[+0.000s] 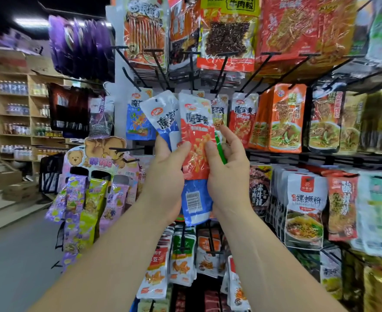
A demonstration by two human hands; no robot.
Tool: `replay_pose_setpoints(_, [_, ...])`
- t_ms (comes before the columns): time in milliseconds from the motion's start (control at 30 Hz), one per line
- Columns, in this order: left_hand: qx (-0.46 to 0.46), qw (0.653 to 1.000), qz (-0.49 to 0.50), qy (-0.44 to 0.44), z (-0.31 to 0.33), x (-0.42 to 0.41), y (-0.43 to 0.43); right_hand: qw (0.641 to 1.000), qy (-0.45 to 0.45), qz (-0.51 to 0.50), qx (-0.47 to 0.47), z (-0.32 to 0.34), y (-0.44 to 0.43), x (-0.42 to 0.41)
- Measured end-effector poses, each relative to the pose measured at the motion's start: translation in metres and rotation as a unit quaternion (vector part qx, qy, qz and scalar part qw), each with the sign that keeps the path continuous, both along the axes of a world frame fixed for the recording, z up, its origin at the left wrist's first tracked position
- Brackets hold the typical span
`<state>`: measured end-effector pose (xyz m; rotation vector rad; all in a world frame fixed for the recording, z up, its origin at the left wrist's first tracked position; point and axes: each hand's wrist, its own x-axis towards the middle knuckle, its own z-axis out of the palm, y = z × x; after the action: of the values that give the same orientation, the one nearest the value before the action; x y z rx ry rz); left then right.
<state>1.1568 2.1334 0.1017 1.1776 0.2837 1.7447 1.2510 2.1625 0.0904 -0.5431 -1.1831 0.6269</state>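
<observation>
Both hands hold snack packets up between them: the left hand [165,174] grips the blue packets [163,115], while the right hand [228,176] pinches the red packet [196,136] and a thin green item [220,149]. Just beyond the fingertips stands an empty peg [191,73]. The packets seem gathered, but none is hung yet.

"魔芋爽" on red pkt [195,134]

Body in view: left forearm [118,244] and right forearm [264,255], both bare, uncovered from the near edge of view to the wrist. Same for left hand [165,176] and right hand [228,176]. Thumbnails short, plain. Fingers rounded, fairly full.
</observation>
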Motion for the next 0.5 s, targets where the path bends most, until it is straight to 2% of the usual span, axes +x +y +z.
replay_pose_setpoints(300, [0.052, 0.993, 0.058, 0.087, -0.012, 0.015, 0.001, 0.999, 0.003, -0.023, -0.024, -0.001, -0.008, 0.013])
replay_pose_setpoints(500, [0.062, 0.996, 0.015, 0.065, -0.007, 0.023, 0.000, 0.995, -0.037, -0.088, -0.002, 0.009, -0.013, 0.026])
